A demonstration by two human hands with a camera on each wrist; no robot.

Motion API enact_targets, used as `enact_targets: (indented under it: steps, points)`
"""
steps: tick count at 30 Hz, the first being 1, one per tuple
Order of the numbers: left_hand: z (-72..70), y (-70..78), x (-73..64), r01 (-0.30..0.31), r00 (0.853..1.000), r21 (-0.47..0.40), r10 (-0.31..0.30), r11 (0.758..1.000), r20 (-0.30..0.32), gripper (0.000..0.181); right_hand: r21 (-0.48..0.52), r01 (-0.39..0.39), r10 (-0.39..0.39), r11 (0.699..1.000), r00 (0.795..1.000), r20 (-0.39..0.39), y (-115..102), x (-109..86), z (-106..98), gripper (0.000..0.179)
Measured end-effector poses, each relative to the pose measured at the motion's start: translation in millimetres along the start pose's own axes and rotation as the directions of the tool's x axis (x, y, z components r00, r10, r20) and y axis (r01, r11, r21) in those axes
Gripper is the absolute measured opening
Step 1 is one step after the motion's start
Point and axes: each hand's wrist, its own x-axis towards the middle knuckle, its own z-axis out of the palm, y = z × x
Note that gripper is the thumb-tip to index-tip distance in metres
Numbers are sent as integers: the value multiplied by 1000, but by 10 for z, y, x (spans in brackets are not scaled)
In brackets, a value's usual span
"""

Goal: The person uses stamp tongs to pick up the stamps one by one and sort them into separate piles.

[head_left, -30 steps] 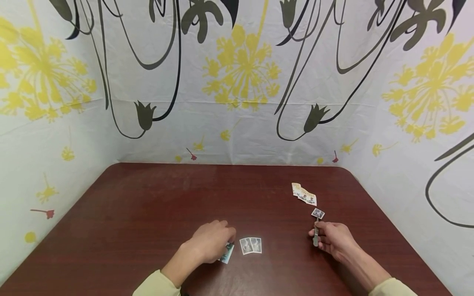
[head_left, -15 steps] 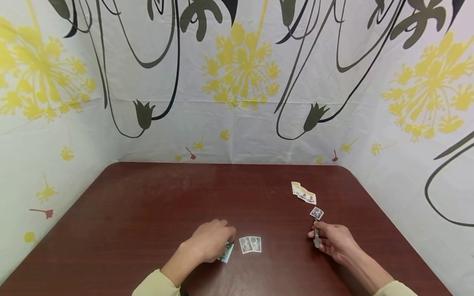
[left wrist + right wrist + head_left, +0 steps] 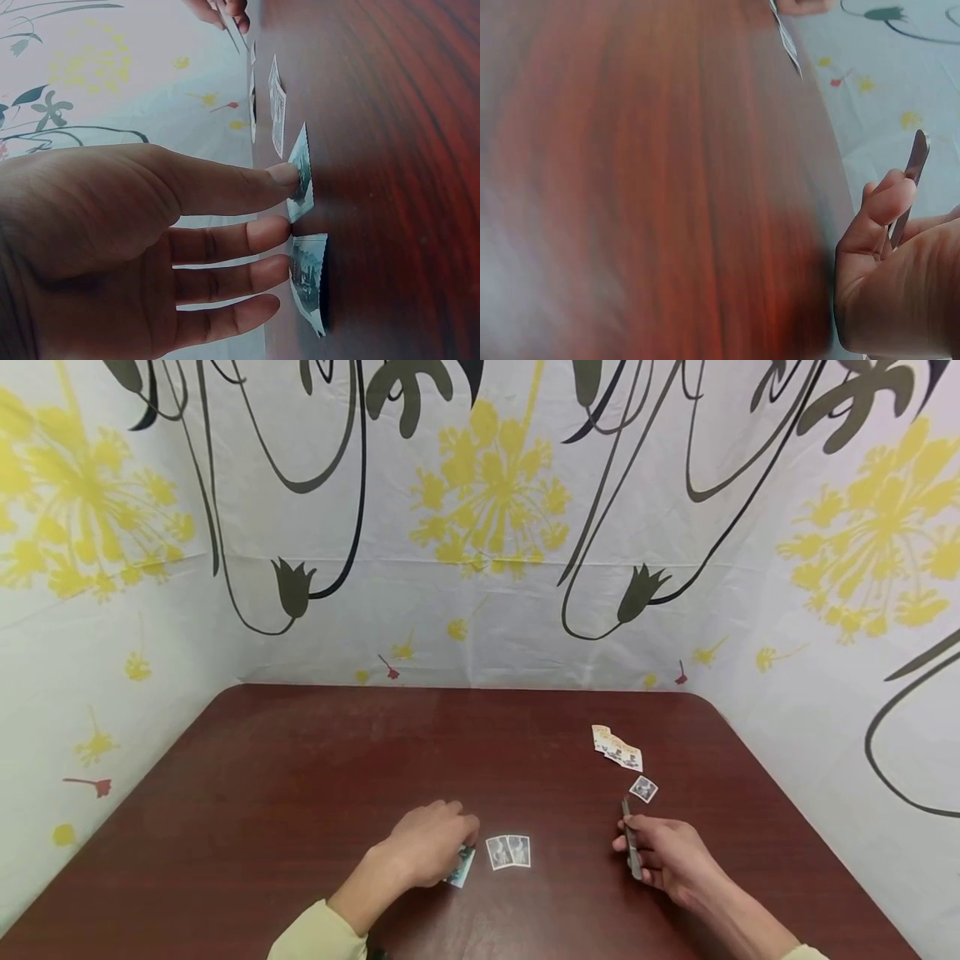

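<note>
My right hand [image 3: 671, 856] grips a pair of metal tweezers [image 3: 632, 843], its tips pointing forward just left of a small dark stamp [image 3: 643, 789] that lies on the table. The right wrist view shows the blunt end of the tweezers [image 3: 917, 159] sticking out past curled fingers. Two teal stamps lie under my left hand [image 3: 426, 845]. Its thumb presses on the upper teal stamp [image 3: 303, 191] in the left wrist view, while the other fingers, nearly straight, reach to the lower teal stamp [image 3: 309, 274].
Two overlapping grey stamps [image 3: 508, 852] lie right of my left hand. Farther back, a row of several overlapping orange-and-white stamps [image 3: 618, 750] sits beyond the dark stamp. The dark red table [image 3: 337, 752] is enclosed by a flower-printed cloth [image 3: 480, 643].
The tweezers have come away from the dark stamp, moving left and slightly back with my right hand. That stamp stays on the table. My left hand has kept its place.
</note>
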Motion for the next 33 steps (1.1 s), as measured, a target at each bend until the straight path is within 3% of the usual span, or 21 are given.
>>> enact_targets:
  steps: [8,15,21,33]
  points:
    - [1,-5,3,0,1000,0,0,1000,5,15,-41,42,-35,998,984,177,35,-145,243,24]
    - [-4,15,9,-5,1000,8,5,1000,-16,11,-77,82,-54,994,947,316,45,-245,443,28]
    - [6,35,8,-37,998,16,38,999,-43,20,-89,83,-40,993,910,413,93,-326,598,24]
    - [19,46,-7,-32,999,8,33,999,-38,31,-127,96,-22,987,872,488,132,-422,795,27]
